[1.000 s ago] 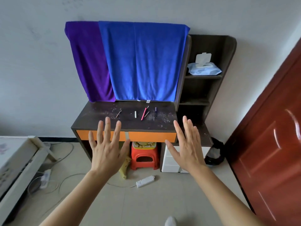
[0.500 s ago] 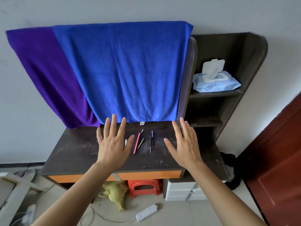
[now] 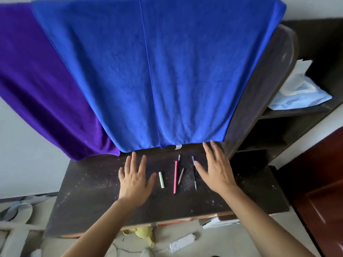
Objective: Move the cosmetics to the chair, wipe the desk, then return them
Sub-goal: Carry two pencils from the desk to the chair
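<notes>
Several slim cosmetics lie in a row on the dusty dark desk (image 3: 92, 197): a pale green stick (image 3: 161, 179), a long pink pencil (image 3: 175, 177), a short brown pencil (image 3: 181, 176) and a dark pen (image 3: 194, 171). My left hand (image 3: 134, 179) hovers palm down just left of the green stick, fingers spread, holding nothing. To the right of the row my right hand (image 3: 216, 168) is also spread and empty, its thumb over the dark pen. No chair shows in the head view.
A blue towel (image 3: 157, 71) and a purple towel (image 3: 37, 86) hang behind the desk. A pack of wet wipes (image 3: 300, 97) lies on the side shelf at right. A white power strip (image 3: 181, 242) and a yellow toy (image 3: 144, 234) lie on the floor. A red door (image 3: 319, 179) stands right.
The view has closed in on the desk. Both open hands have moved forward from in front of the desk edge to over the desktop, either side of the cosmetics.
</notes>
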Available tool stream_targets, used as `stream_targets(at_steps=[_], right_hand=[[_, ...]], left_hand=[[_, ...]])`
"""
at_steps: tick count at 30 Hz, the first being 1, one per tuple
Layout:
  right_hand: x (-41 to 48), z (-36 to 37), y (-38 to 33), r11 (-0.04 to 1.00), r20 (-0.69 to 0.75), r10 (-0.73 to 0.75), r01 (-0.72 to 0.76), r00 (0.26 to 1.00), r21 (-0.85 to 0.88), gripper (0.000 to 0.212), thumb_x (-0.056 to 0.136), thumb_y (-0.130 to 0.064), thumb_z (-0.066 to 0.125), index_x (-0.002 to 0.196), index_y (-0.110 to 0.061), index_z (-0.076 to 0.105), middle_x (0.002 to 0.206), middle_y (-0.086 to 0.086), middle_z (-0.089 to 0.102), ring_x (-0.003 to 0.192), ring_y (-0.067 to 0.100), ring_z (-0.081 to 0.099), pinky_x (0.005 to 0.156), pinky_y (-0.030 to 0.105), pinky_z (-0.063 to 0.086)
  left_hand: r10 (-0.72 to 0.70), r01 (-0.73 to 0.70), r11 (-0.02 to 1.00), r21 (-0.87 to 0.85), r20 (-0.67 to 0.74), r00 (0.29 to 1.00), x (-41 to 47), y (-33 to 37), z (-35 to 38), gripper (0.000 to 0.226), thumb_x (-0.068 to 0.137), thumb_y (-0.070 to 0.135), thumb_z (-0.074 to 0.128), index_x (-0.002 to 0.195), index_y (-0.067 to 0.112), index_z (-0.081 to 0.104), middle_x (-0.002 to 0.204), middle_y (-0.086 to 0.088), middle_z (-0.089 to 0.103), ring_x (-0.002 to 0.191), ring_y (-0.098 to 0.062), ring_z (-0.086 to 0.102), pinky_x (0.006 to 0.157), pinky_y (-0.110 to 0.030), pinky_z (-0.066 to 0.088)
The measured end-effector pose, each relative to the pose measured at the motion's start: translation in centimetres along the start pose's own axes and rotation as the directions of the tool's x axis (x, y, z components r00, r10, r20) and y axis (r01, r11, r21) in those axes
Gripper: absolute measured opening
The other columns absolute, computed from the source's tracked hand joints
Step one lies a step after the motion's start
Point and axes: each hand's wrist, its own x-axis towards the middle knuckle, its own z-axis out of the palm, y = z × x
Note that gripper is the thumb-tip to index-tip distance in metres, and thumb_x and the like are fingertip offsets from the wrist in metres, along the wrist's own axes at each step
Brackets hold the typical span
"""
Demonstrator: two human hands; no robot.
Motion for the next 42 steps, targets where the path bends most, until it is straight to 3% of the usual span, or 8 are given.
stream_targets(at_steps=[8, 13, 18, 22, 27, 33, 36, 42], right_hand=[[0.7, 8.1, -1.6, 0.985, 0.180, 0.158, -0.167, 0.971, 0.033, 0.068, 0.094, -0.047, 0.061, 0.150, -0.012, 0.043, 0.151, 0.014, 0.045, 0.138, 0.031, 0.045, 0.111, 0.043, 0.040], [1.3, 13.5, -0.5, 0.969, 0.350, 0.238, -0.248, 0.906, -0.015, 0.073, 0.091, -0.064, 0.054, 0.147, -0.018, 0.043, 0.131, 0.007, 0.053, 0.118, 0.031, 0.058, 0.086, 0.043, 0.052], [2.0, 17.2, -1.3, 0.940, 0.356, 0.337, -0.331, 0.871, -0.081, 0.078, 0.074, -0.081, 0.058, 0.119, -0.016, 0.056, 0.114, 0.005, 0.057, 0.106, 0.028, 0.062, 0.075, 0.039, 0.053], [2.4, 18.1, -1.5, 0.942, 0.384, 0.322, -0.335, 0.865, -0.036, 0.048, 0.085, -0.057, 0.068, 0.115, -0.020, 0.058, 0.112, 0.003, 0.058, 0.097, 0.026, 0.066, 0.069, 0.034, 0.049], [2.3, 17.3, -0.1, 0.930, 0.383, 0.316, -0.364, 0.868, 0.057, 0.023, 0.090, -0.041, 0.068, 0.102, -0.022, 0.066, 0.102, 0.001, 0.062, 0.090, 0.029, 0.067, 0.070, 0.035, 0.049], [2.2, 17.2, 1.0, 0.910, 0.405, 0.323, -0.398, 0.855, 0.115, 0.021, 0.089, -0.037, 0.072, 0.106, -0.024, 0.071, 0.096, -0.005, 0.072, 0.090, 0.022, 0.068, 0.072, 0.032, 0.048], [2.5, 17.2, 1.2, 0.891, 0.442, 0.343, -0.436, 0.829, 0.126, 0.021, 0.089, -0.035, 0.073, 0.109, -0.027, 0.074, 0.097, -0.008, 0.076, 0.091, 0.017, 0.070, 0.073, 0.029, 0.051], [2.7, 16.9, 1.1, 0.932, 0.489, 0.277, -0.355, 0.827, 0.073, 0.017, 0.088, -0.024, 0.064, 0.099, -0.020, 0.077, 0.082, 0.005, 0.074, 0.077, 0.026, 0.068, 0.069, 0.033, 0.053]], left_hand=[[0.028, -0.023, 0.999, -0.029, 0.171, 0.985, 4.9, -2.9, 5.9, 0.072, 0.096, 0.058, 0.042, 0.156, 0.023, 0.023, 0.166, -0.011, 0.003, 0.153, -0.028, 0.003, 0.118, -0.050, 0.016], [-0.020, 0.027, 0.999, -0.026, 0.248, 0.969, 5.3, -2.8, 12.1, 0.070, 0.095, 0.059, 0.044, 0.153, 0.021, 0.032, 0.165, -0.012, 0.010, 0.152, -0.029, 0.008, 0.118, -0.050, 0.016], [-0.029, 0.030, 1.000, -0.004, 0.223, 0.974, 4.8, -2.0, 15.7, 0.060, 0.091, 0.052, 0.059, 0.139, 0.016, 0.050, 0.158, -0.017, 0.029, 0.145, -0.034, 0.027, 0.108, -0.053, 0.026], [-0.064, 0.066, 0.998, -0.015, 0.144, 0.988, 5.1, -2.2, 15.9, 0.044, 0.088, 0.037, 0.068, 0.126, 0.016, 0.063, 0.138, -0.015, 0.051, 0.120, -0.039, 0.048, 0.092, -0.050, 0.039], [-0.016, 0.019, 0.999, -0.032, 0.083, 0.996, 5.7, -3.1, 15.7, 0.033, 0.088, 0.026, 0.071, 0.118, 0.014, 0.069, 0.110, -0.014, 0.058, 0.096, -0.039, 0.052, 0.080, -0.046, 0.046], [0.058, -0.054, 0.992, -0.116, 0.029, 0.998, 6.1, -2.7, 16.2, 0.023, 0.084, 0.016, 0.075, 0.106, 0.013, 0.073, 0.102, -0.011, 0.061, 0.088, -0.036, 0.053, 0.077, -0.043, 0.047], [0.029, -0.019, 0.982, -0.186, 0.052, 0.998, 6.2, -2.2, 16.2, 0.016, 0.085, 0.011, 0.073, 0.100, 0.007, 0.071, 0.095, -0.014, 0.063, 0.085, -0.038, 0.054, 0.076, -0.044, 0.050], [-0.038, 0.064, 0.969, -0.237, 0.112, 0.993, 5.9, -2.0, 15.4, 0.014, 0.090, 0.014, 0.069, 0.102, 0.007, 0.069, 0.099, -0.011, 0.063, 0.095, -0.035, 0.054, 0.078, -0.042, 0.047]])
